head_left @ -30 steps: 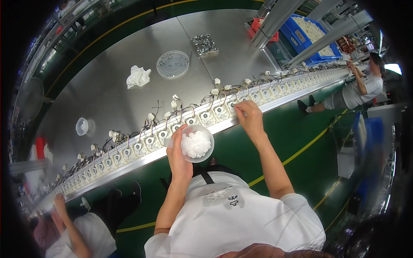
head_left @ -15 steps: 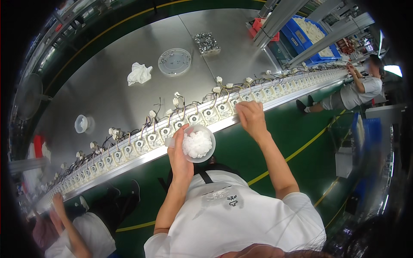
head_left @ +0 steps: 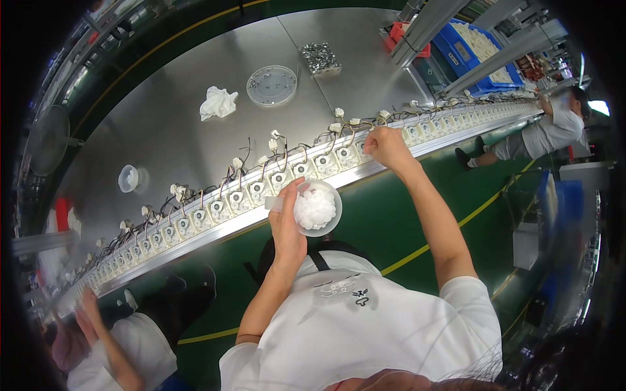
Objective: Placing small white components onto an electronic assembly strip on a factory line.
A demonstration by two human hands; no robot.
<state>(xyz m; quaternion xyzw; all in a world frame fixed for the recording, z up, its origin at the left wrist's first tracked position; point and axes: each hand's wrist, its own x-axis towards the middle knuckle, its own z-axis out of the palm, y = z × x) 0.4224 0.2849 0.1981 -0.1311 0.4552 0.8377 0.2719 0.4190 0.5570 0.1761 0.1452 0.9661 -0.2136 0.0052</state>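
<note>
My left hand [head_left: 287, 223] is closed around a translucent plastic cup [head_left: 335, 225] with a side tab. Small white pieces [head_left: 315, 207] are heaped inside it. Beyond the cup runs a long metal rail [head_left: 228, 223] carrying a row of square cream-white parts [head_left: 278, 180], each with a round dark centre and wires ending in white connectors. Over this row, right of the cup, my right hand [head_left: 389, 147] is bent down with its fingers pinched together at one of the parts. Whatever its fingertips hold is hidden.
On the steel table [head_left: 189, 143] beyond lie a crumpled white cloth [head_left: 218, 103], a round clear dish [head_left: 272, 85], a heap of small metal pieces [head_left: 320, 58] and a small white cup [head_left: 128, 178]. Blue bins [head_left: 460, 55] stand far right. Co-workers flank me: one person [head_left: 557, 127] right, another [head_left: 134, 348] left.
My right hand has moved slightly right and up along the row, its fingers curling downward. My left hand and the cup have shifted a little right. The whole view has shifted slightly.
</note>
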